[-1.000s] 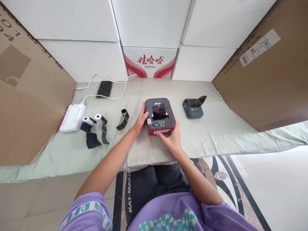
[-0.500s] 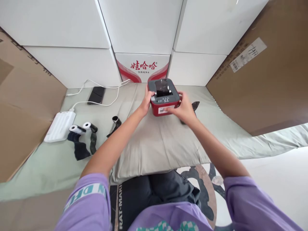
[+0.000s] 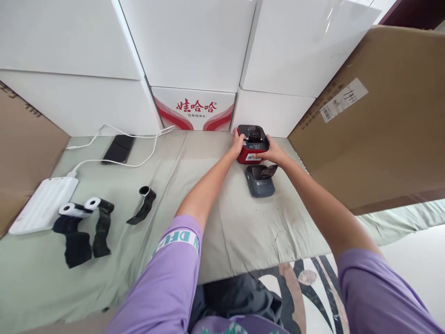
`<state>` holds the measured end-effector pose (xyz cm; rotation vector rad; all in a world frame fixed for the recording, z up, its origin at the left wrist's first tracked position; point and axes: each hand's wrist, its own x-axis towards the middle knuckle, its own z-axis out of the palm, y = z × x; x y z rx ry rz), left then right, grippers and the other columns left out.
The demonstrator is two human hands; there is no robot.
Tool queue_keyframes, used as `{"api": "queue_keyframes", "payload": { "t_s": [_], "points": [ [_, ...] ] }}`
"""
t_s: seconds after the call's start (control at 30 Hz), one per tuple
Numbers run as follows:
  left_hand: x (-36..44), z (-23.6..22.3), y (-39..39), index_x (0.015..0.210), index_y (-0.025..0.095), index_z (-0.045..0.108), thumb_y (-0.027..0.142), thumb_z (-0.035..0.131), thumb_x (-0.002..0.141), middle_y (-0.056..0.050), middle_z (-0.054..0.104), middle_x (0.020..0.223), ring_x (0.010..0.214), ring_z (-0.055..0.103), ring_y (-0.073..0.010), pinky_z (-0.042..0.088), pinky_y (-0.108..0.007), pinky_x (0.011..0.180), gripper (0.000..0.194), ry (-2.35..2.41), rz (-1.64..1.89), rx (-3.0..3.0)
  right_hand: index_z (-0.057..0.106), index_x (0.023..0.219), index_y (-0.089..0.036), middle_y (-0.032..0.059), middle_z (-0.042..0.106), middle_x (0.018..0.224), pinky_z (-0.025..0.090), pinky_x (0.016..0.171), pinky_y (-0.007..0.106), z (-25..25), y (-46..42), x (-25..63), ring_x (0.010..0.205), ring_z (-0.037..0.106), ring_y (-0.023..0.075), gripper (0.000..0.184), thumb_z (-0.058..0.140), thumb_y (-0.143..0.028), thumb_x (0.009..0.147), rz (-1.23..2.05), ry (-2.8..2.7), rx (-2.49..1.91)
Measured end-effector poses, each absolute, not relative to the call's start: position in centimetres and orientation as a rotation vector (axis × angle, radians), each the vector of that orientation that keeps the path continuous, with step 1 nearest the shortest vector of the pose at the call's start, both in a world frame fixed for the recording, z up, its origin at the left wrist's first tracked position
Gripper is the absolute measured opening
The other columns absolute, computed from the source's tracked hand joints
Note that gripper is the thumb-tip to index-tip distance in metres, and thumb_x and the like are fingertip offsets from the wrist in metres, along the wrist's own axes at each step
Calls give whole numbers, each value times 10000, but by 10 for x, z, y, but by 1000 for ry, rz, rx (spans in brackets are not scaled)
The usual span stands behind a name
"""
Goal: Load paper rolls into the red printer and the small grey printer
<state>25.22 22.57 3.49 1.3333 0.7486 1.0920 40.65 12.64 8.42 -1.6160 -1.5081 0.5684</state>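
Note:
Between my two hands is a red label printer (image 3: pixel 247 157) with a dark top and a strip of black label sticking up from its slot. It stands upright at the back of the covered surface, close to the white boxes. My left hand (image 3: pixel 238 143) grips its left side, thumb on the top edge. Around the right side and front closes my right hand (image 3: pixel 273 150). Just in front of it sits a smaller dark grey label printer (image 3: pixel 260 186), also with black label coming out. Whether the red printer rests on the cloth cannot be told.
Left lie a curled black label roll (image 3: pixel 143 206), two unrolled label rolls (image 3: pixel 83 211), a white power bank (image 3: pixel 45 204) with a cable, and a black phone (image 3: pixel 118 149). White boxes (image 3: pixel 194 111) line the back; a large cardboard box (image 3: pixel 375 120) bounds the right.
Both hands have carried the red label printer from the middle front to the back right, behind the grey printer. My view has shifted rightward.

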Motion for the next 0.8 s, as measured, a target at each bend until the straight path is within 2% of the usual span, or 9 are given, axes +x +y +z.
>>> {"api": "queue_keyframes", "payload": {
  "t_s": [0.07, 0.13, 0.2, 0.3, 0.37, 0.4, 0.53, 0.67, 0.8],
  "points": [
    [246, 38, 222, 1701, 26, 144, 288, 424, 1029, -150, 67, 1820, 1708, 57, -247, 77, -401, 1389, 774, 857, 1075, 1241, 489, 1534, -110, 222, 680, 1407, 625, 1000, 546, 78, 118, 409, 1195, 709, 363, 1182, 993, -272, 477, 669, -1399, -1691],
    [225, 40, 211, 1703, 48, 194, 357, 379, 1071, -116, 84, 1822, 1708, 37, -227, 68, -385, 1390, 728, 927, 1048, 1190, 375, 1631, -138, 237, 614, 1513, 614, 1033, 564, 69, 98, 411, 1234, 710, 358, 1204, 939, -367, 593, 713, -1249, -1687],
    [191, 35, 189, 1704, 90, 243, 421, 382, 1074, -103, 155, 1816, 1705, 89, -245, 87, -407, 1392, 725, 1026, 1022, 1151, 407, 1623, -153, 235, 623, 1512, 599, 1065, 569, 54, 66, 409, 1255, 716, 339, 1030, 826, -458, 733, 709, -1111, -1662],
    [140, 17, 138, 1665, 132, 371, 441, 472, 1024, -124, 328, 1769, 1665, 274, -277, 158, -427, 1386, 719, 1057, 1018, 1280, 614, 1462, -166, 205, 681, 1452, 515, 1181, 568, 24, 13, 395, 1329, 685, 322, 717, 688, -532, 849, 652, -1042, -1658],
    [121, 5, 100, 1644, 183, 426, 508, 554, 980, -112, 396, 1738, 1644, 325, -311, 192, -476, 1381, 750, 977, 948, 1435, 681, 1379, -174, 178, 680, 1472, 437, 1249, 572, 7, -11, 378, 1395, 637, 325, 650, 678, -552, 850, 602, -1055, -1670],
    [118, 0, 82, 1641, 215, 438, 552, 607, 950, -103, 398, 1737, 1646, 316, -331, 160, -499, 1387, 786, 935, 895, 1521, 689, 1368, -175, 167, 672, 1490, 412, 1268, 565, 2, -18, 370, 1418, 616, 322, 648, 684, -552, 841, 579, -1042, -1667],
    [141, -5, 37, 1692, 236, 336, 594, 754, 846, -119, 270, 1778, 1671, 213, -385, 1, -567, 1384, 1009, 790, 645, 1810, 721, 1292, -171, 124, 720, 1430, 472, 1220, 474, 0, -17, 345, 1353, 659, 265, 565, 631, -491, 834, 638, -816, -1536],
    [141, 5, 20, 1727, 156, 207, 504, 793, 814, -158, 134, 1801, 1680, 158, -391, 129, -558, 1384, 1139, 765, 622, 1911, 771, 1107, -184, 76, 798, 1251, 565, 1077, 401, 16, -19, 321, 1200, 729, 243, 437, 617, -455, 800, 819, -661, -1382],
    [80, 16, 1, 1729, 191, 223, 516, 739, 881, -117, 186, 1805, 1670, 220, -357, 214, -486, 1382, 1044, 803, 658, 2008, 762, 1201, -218, 53, 763, 1333, 549, 1068, 396, 27, -44, 273, 1235, 700, 246, 485, 640, -491, 819, 956, -668, -1310]
  ]
}}
